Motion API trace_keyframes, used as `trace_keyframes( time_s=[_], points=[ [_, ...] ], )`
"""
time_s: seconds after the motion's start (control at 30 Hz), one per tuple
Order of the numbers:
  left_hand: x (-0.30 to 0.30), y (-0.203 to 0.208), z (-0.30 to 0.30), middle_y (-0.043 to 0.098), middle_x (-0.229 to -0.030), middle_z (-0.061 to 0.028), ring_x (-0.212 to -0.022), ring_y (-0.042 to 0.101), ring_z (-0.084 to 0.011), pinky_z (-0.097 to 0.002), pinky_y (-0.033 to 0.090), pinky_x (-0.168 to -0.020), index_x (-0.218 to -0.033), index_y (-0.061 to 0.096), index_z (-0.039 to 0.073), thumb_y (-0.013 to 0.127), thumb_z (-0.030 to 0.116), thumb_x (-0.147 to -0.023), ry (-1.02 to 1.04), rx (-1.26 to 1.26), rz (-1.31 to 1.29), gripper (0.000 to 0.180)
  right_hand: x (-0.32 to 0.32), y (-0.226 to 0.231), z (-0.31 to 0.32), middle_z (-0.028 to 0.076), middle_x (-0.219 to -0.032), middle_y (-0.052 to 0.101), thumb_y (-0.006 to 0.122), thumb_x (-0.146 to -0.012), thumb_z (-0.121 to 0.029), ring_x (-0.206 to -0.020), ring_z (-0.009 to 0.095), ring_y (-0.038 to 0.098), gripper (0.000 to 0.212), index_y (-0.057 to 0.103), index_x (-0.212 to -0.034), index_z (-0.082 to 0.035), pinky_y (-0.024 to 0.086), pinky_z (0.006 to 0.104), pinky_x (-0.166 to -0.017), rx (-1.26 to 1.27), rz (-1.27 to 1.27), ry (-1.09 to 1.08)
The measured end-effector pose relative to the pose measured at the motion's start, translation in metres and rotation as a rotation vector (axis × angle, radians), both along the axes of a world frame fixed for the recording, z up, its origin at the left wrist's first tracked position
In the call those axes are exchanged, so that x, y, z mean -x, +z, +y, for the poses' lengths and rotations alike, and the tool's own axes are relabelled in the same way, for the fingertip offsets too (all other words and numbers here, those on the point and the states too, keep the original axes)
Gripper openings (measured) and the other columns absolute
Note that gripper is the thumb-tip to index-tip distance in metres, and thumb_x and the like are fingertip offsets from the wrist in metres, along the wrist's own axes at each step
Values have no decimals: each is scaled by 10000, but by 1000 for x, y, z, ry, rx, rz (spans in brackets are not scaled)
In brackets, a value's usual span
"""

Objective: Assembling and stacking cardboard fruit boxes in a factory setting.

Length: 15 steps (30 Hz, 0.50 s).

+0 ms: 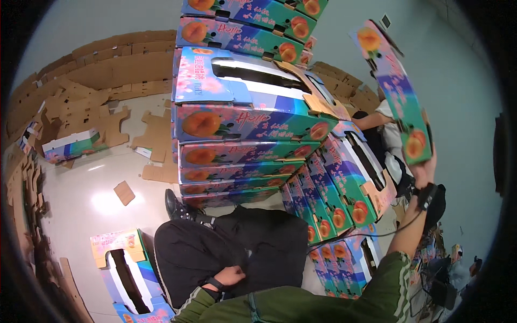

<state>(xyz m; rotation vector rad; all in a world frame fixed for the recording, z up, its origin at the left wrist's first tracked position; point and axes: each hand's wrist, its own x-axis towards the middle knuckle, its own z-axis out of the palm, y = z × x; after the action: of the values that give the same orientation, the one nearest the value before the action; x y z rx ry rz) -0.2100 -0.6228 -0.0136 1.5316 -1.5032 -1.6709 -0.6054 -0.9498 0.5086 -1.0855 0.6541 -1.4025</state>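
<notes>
My right hand (424, 171), arm raised out to the right, grips the lower end of a printed cardboard fruit box (401, 99). The box is held up, tilted, its long side with peach pictures in pink, purple and green facing me. On my lap rests my left hand (231, 275), fingers curled in and nothing seen in them. Directly ahead rises a tall stack of matching boxes; its nearer top box (253, 121) has a long slot opening in its top. Another box (129, 274) stands on the floor beside my left leg.
More boxes (371, 167) are stacked to the right of the tall pile. Behind them a person's arm (374, 119) reaches toward the stacks. Brown cardboard sheets (97, 110) and scraps lie on the floor at left. A cable (350, 235) runs from my right wrist.
</notes>
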Motion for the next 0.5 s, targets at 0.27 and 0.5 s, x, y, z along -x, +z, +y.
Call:
trace_keyframes(
  time_s=[0.27, 0.5],
  points=[
    [-3, -21, 2, 713, -992, -221, -983, 674, -401, -443, 528, -862, -1039, 687, 12, 629, 398, -902, 24, -21, 19, 413, -110, -49, -180, 112, -1423, 527, 552, -892, -582, -1262, 348, 534, 649, 506, -1400, -181, 427, 557, -1035, -164, 68, -80],
    [-8, -26, 16, 730, -948, -128, -901, 700, -258, -373, 533, -809, -1069, 679, 2, 612, 349, -922, 109, -218, 177, 383, -210, -138, -246, 158, -1219, 578, 598, -831, -630, -1043, 272, 576, 728, 555, -1233, -26, 478, 450, -871, -251, 145, -431]
  ],
)
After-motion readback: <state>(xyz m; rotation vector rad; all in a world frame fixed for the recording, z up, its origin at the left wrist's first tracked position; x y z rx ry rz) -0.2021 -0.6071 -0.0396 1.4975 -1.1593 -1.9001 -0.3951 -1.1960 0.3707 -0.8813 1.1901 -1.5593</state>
